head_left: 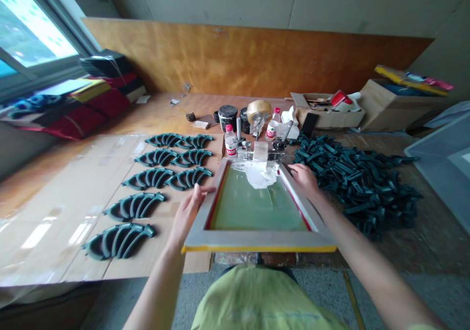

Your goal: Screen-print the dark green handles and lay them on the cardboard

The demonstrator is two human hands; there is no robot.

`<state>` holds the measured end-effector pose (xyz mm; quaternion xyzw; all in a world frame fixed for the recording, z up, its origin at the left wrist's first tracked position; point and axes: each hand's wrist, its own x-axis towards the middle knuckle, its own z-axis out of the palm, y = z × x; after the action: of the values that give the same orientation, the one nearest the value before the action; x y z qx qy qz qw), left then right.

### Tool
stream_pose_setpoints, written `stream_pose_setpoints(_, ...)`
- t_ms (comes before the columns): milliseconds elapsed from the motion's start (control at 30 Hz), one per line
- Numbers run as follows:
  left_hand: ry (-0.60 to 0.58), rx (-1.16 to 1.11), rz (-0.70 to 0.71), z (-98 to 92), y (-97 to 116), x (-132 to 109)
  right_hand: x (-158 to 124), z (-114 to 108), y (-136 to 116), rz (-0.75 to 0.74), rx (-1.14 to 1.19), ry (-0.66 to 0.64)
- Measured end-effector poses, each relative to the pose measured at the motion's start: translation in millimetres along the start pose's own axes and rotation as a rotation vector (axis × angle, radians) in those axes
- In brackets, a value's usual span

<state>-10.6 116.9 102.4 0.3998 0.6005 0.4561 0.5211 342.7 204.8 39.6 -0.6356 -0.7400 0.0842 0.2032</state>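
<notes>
A grey screen frame (257, 240) with green mesh (253, 207) lies in front of me, white ink (261, 176) spread at its far end below a clamp (260, 151). My left hand (191, 205) is at the frame's left side, fingers pressed along the edge. On the right side my right hand (303, 176) grips the frame's far part, fingers curled at the rail. Rows of dark green curved parts (119, 242) lie on cardboard to the left. A big heap of dark green parts (352, 178) is on the right.
Bottles with red caps (230, 141), a black tub (228, 118) and a tape roll (259, 109) stand behind the frame. Cardboard boxes (332, 117) sit at the back right, a translucent bin (440, 173) at far right. Dark red boxes (84, 117) lie by the window.
</notes>
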Motion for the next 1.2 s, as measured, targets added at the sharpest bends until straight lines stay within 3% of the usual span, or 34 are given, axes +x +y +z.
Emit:
stream_pose_setpoints(67, -0.04, 0.036, -0.101, -2.3, -33.2, -8.3, 21.3, -8.0, -6.4, -0.049, -0.005, 0.11)
stream_pose_setpoints(133, -0.026, 0.031, -0.127, 0.3, -65.7, -8.2, 40.8, -6.3, -24.4, -0.192, -0.022, 0.141)
stream_pose_setpoints(233, 0.028, 0.07, -0.111, 6.0, -102.4, 0.1, 59.6, 8.7, -54.9, -0.306, -0.118, 0.002)
stream_pose_setpoints(333, 0.032, 0.098, -0.096, 7.0, -119.4, 7.0, 59.0, 27.8, -68.8, -0.254, -0.204, -0.2)
stream_pose_setpoints(433, 0.017, 0.099, -0.104, 4.6, -124.0, 8.8, 37.7, 39.0, -66.4, -0.273, -0.23, -0.252)
stream_pose_setpoints(600, 0.012, 0.074, -0.126, 2.4, -127.6, 9.3, -3.8, 20.6, -54.9, -0.583, -0.179, -0.342)
stream_pose_setpoints(733, -0.024, 0.094, -0.103, 2.3, -130.1, 10.3, 1.7, 3.4, -52.1, -0.61, -0.134, -0.433)
stream_pose_setpoints(833, -0.036, 0.103, -0.093, 1.5, -129.7, 10.2, 6.3, 13.8, -54.8, -0.484, -0.127, -0.282)
stream_pose_setpoints(900, -0.03, 0.083, -0.098, 1.1, -128.9, 9.6, -3.0, 25.9, -55.6, -0.476, -0.131, -0.172)
stream_pose_setpoints(1067, -0.039, 0.035, -0.116, 2.4, -125.0, 7.6, -27.1, 28.1, -50.0, -0.627, -0.056, -0.191)
stream_pose_setpoints(1200, -0.024, 0.012, -0.157, 2.4, -109.4, 3.5, 10.0, 12.7, -57.4, -0.462, -0.022, -0.133)
